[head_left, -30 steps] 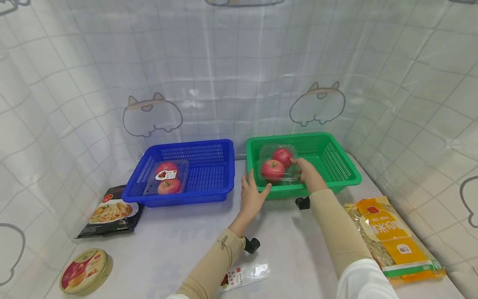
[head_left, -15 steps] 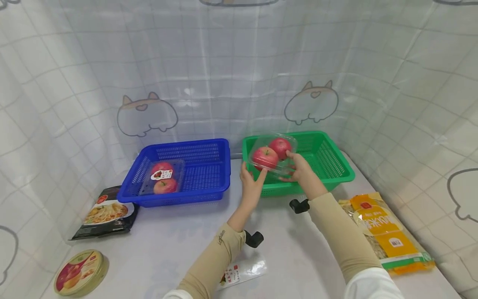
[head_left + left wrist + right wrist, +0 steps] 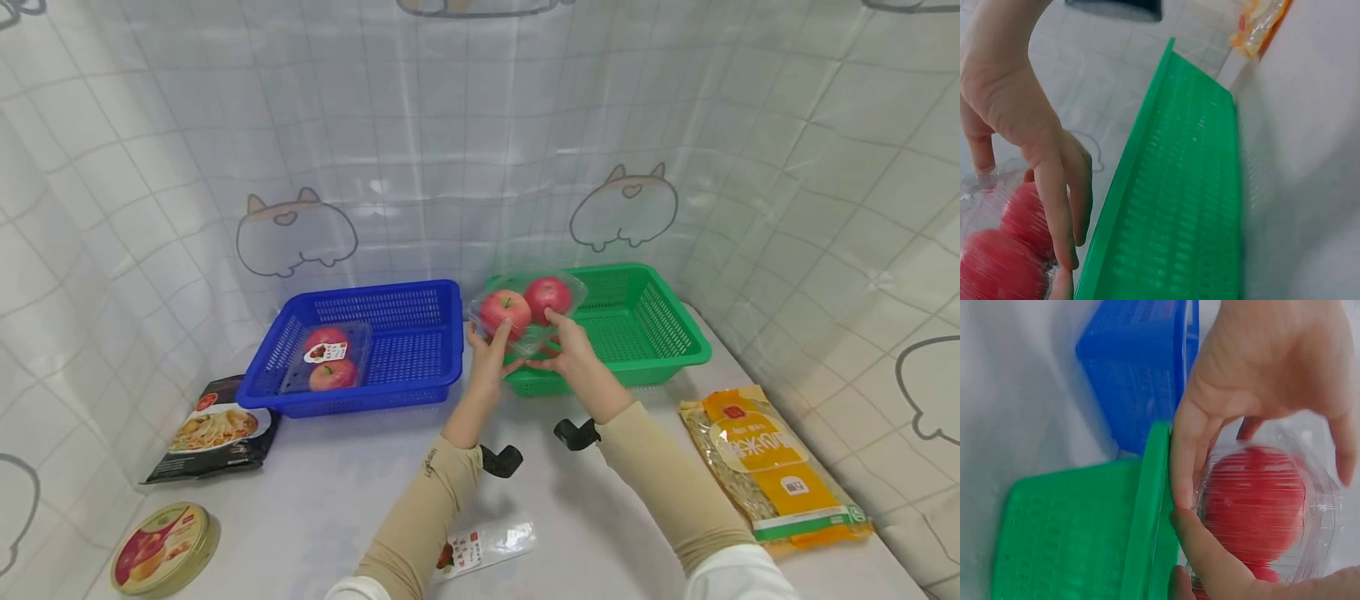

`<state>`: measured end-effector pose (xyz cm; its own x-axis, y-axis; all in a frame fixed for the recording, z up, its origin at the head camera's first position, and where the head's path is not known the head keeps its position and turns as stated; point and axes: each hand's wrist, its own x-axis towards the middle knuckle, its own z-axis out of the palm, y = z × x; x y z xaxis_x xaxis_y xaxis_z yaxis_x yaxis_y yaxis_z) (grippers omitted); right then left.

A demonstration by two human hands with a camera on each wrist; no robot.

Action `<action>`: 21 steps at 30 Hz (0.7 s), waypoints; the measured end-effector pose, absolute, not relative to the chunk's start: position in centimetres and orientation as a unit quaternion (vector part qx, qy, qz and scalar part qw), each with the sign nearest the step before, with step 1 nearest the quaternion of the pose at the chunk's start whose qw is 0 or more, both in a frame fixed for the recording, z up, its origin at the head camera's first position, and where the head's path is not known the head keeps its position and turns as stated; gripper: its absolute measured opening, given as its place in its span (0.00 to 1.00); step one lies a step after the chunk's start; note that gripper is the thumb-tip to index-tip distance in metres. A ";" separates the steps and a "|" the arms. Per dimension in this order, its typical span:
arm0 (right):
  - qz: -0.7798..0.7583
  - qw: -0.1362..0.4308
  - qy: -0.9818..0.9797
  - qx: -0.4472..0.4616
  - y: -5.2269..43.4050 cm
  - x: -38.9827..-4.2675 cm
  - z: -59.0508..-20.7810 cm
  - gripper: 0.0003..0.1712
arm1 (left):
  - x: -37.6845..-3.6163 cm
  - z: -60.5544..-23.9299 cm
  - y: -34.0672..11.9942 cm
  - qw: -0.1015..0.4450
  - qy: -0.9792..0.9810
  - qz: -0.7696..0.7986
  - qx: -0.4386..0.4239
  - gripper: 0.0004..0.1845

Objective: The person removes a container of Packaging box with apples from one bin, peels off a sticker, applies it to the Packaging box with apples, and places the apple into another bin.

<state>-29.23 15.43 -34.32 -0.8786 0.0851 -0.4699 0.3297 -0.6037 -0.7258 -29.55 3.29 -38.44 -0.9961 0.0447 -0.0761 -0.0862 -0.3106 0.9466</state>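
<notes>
Clear plastic clamshell box of two red apples [image 3: 525, 310]: it was held in the air between both hands, above the left near corner of the green basket and just right of the blue basket. It also showed from the left wrist [image 3: 997, 250] and the right wrist [image 3: 1260, 506].
Left hand [image 3: 491, 354]: it gripped the left side of the box, fingers curled up along its wall and thumb at the near edge. In the left wrist view the fingers [image 3: 1054, 187] lay long against the plastic.
Right hand [image 3: 566, 350]: it gripped the right near side of the box, fingers wrapped around its edge. In the right wrist view the fingers [image 3: 1210, 556] pressed on the clear shell over one apple.
Green slotted plastic basket [image 3: 667, 354]: it stood on the white table [image 3: 337, 500], at the right, against the curtain.
Blue slotted plastic basket [image 3: 420, 379]: it stood just left of the green one and held a second clear box of red apples [image 3: 326, 358] with a white label.
Left of the table: a dark flat packet picturing noodles [image 3: 213, 429] lay near the blue basket, and a round gold tin [image 3: 161, 550] lay nearer the front edge.
Right of the table: a long yellow and clear bag of dry goods [image 3: 772, 462] lay beside the green basket.
Front centre: a small clear wrapper with a red and white label [image 3: 487, 546] lay flat between the sleeved forearms.
</notes>
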 end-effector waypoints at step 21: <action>-0.834 0.121 0.527 0.112 16.9 -26.7 -36.0 0.42 | -29.6 -36.9 -2.1 0.036 0.590 0.805 -0.047 0.41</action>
